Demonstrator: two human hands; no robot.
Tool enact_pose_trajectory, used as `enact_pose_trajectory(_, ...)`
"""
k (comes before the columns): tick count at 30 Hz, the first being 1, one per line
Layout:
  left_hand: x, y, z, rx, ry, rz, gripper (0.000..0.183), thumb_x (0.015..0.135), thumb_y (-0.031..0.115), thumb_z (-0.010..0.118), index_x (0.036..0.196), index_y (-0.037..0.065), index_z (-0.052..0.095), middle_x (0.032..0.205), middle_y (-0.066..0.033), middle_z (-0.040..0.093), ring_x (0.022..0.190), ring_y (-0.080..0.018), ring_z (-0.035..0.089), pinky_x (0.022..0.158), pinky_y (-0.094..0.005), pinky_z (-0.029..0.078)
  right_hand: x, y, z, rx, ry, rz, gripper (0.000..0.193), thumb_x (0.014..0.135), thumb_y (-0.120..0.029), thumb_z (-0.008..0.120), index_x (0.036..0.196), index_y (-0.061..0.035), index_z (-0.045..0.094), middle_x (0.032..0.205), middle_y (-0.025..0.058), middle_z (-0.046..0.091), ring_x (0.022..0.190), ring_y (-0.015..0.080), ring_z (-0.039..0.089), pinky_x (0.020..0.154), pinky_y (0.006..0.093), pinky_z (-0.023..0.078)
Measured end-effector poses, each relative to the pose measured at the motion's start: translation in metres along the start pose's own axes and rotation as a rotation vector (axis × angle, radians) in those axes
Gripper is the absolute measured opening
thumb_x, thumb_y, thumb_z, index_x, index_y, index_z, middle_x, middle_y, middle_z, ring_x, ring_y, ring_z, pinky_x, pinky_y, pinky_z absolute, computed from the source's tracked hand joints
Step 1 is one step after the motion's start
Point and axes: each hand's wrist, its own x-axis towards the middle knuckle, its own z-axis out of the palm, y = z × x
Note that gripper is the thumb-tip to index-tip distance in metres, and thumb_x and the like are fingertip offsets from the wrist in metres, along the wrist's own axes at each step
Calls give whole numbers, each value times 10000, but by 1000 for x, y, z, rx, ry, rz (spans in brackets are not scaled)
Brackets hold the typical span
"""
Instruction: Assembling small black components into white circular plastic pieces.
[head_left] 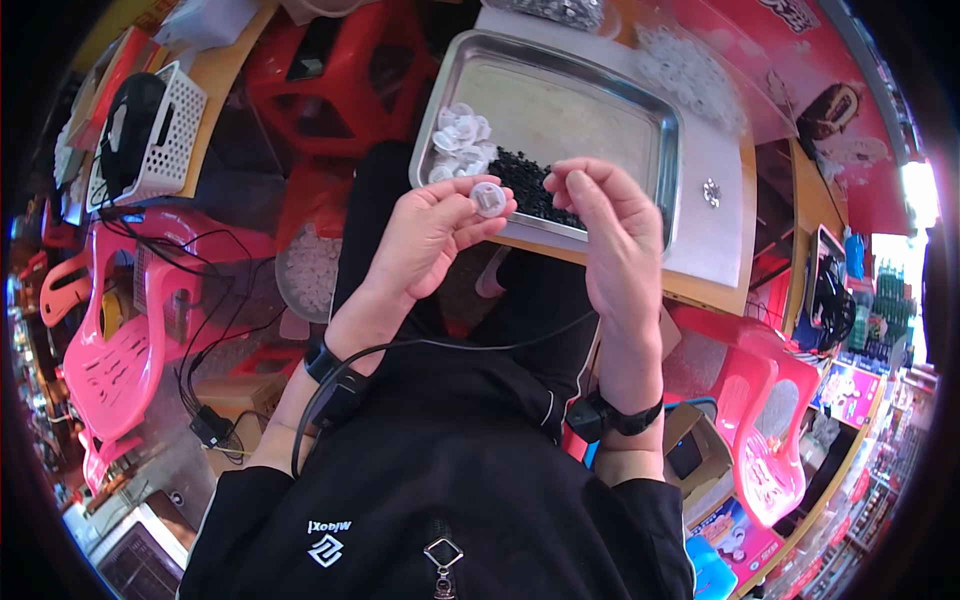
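My left hand [432, 232] pinches a small round translucent white plastic piece [488, 199] between thumb and fingers, just off the near edge of a shallow metal tray [672, 130]. A squarish detail shows in the middle of the piece. My right hand [618, 222] is raised over the tray's near right part, thumb and fingertips drawn together; whatever they hold, if anything, is too small to name. Between the hands, inside the tray, lies a heap of tiny black parts [520, 168]. Left of it is a pile of round white plastic pieces [460, 140].
A spread of clear plastic pieces [690, 75] lies behind the tray on the table, and a few small shiny metal parts [711, 192] sit to its right. Left of my legs, a bowl [308, 270] holds more clear pieces. A black cable [470, 345] crosses between my wrists.
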Motion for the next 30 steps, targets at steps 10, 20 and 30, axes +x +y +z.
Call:
enact_pose_trajectory(10,1,-3,-6,142,82,59,222,920,55,583,1093,-82,611,992,-145,674,896,-198,681,788,-292,581,-2,41,19,-582,6,-165,108,830,-14,657,938,-3,652,882,74,617,729,131,582,681,257,482)
enact_pose_trajectory(20,0,-8,-5,175,-11,89,268,946,38,524,1183,-74,579,1062,-144,650,955,-192,660,844,-323,569,-7,51,29,-652,47,-160,225,780,-10,713,987,-24,627,839,51,583,691,119,561,633,257,485)
enact_pose_trajectory(30,-4,-3,-1,165,-155,52,312,975,44,483,1254,-91,522,1174,-158,605,1029,-189,633,915,-281,539,-3,66,11,-54,42,174,186,844,-35,684,994,2,579,855,28,640,766,52,603,701,199,509)
